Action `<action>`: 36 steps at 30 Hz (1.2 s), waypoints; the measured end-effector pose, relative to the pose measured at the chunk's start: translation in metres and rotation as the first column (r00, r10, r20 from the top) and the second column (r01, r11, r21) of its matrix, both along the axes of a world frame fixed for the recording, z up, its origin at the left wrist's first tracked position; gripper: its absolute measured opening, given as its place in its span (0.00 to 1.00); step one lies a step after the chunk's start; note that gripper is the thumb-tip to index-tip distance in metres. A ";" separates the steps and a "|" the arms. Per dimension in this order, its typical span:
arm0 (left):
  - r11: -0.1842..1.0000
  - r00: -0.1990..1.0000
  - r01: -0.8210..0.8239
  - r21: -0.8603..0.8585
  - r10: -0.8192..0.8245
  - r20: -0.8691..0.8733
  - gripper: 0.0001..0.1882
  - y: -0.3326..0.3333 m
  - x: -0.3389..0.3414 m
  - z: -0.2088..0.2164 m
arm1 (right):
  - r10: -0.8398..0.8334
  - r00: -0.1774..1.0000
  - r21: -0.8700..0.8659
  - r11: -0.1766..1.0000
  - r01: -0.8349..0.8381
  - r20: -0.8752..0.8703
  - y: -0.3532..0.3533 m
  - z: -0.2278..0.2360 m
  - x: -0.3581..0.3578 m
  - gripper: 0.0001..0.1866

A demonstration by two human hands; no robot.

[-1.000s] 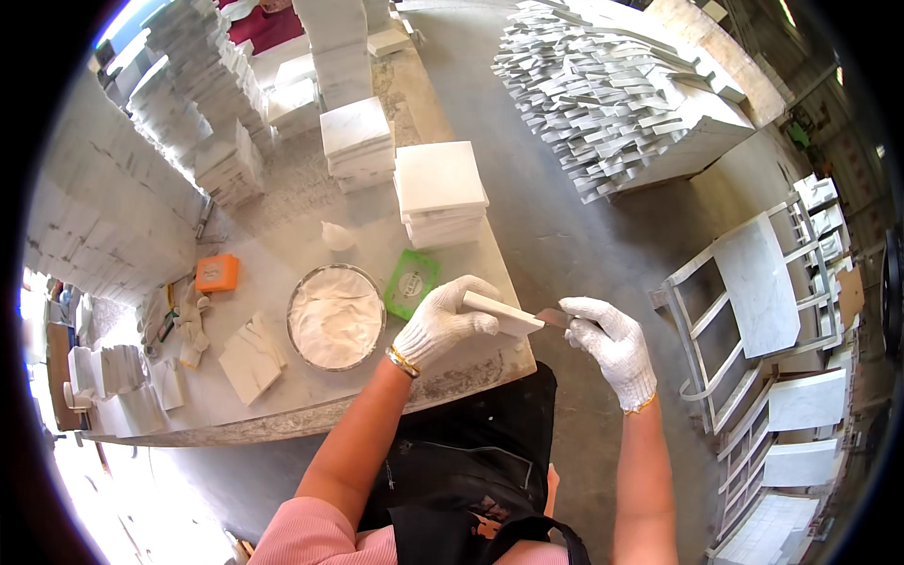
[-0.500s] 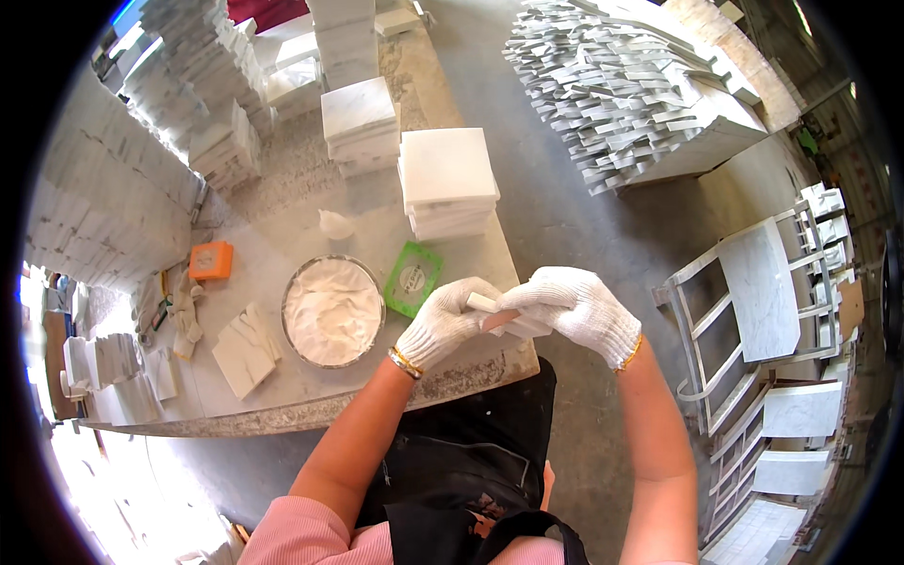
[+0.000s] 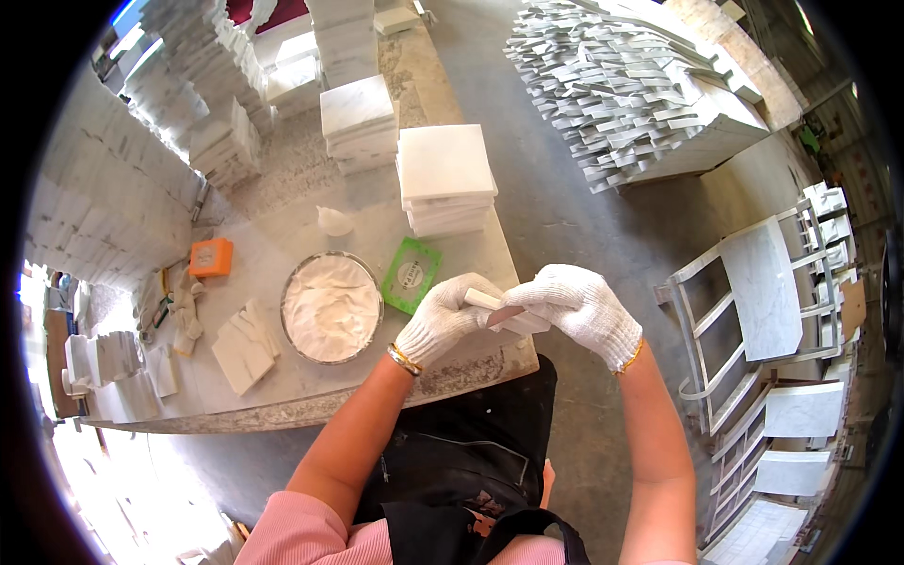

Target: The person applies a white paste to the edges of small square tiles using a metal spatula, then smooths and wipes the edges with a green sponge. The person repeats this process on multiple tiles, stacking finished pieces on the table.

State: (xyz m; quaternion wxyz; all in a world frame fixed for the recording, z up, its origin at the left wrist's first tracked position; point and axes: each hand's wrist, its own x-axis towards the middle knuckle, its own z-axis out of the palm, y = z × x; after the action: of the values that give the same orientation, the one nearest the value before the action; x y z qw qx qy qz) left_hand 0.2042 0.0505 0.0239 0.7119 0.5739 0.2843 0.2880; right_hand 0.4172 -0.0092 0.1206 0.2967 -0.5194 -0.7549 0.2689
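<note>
Near the table's (image 3: 268,247) front edge a bowl (image 3: 331,307) is sitting beside a green box (image 3: 411,275); over the near right corner, the left hand (image 3: 441,320) is gripping a tile (image 3: 525,326) — a blade (image 3: 503,316), pinched by the right hand (image 3: 579,309), is crossing it.

Table (image 3: 273,226) bears | round bowl (image 3: 320,362) with white contents (image 3: 331,309) | green box (image 3: 411,274) | orange box (image 3: 211,257) | white tile stack (image 3: 445,165) | grey-veined tile (image 3: 245,355)
</note>
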 end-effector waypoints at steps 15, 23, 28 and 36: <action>0.997 0.996 0.001 -0.075 0.006 0.094 0.10 -0.001 -0.002 -0.010 | 0.011 1.000 0.039 0.999 -0.012 0.023 -0.013 -0.001 0.002 0.19; 0.998 0.998 0.012 -0.056 -0.009 0.056 0.12 0.000 -0.001 -0.007 | -0.046 0.999 0.087 0.995 0.045 0.010 -0.018 0.000 0.001 0.18; 0.993 0.988 -0.009 -0.114 0.027 0.153 0.11 -0.001 0.000 -0.011 | -0.089 0.996 0.086 0.992 0.089 -0.002 -0.028 -0.002 0.001 0.17; 1.000 0.998 -0.009 0.019 0.008 0.068 0.08 -0.001 -0.001 -0.003 | -0.257 0.966 0.067 0.964 0.258 -0.024 -0.044 -0.006 -0.009 0.14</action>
State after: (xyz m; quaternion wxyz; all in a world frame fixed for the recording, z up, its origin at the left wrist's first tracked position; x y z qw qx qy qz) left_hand 0.2028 0.0498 0.0205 0.7143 0.5694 0.2595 0.3133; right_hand 0.4083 -0.0537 0.1147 0.3524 -0.6005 -0.6876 0.2057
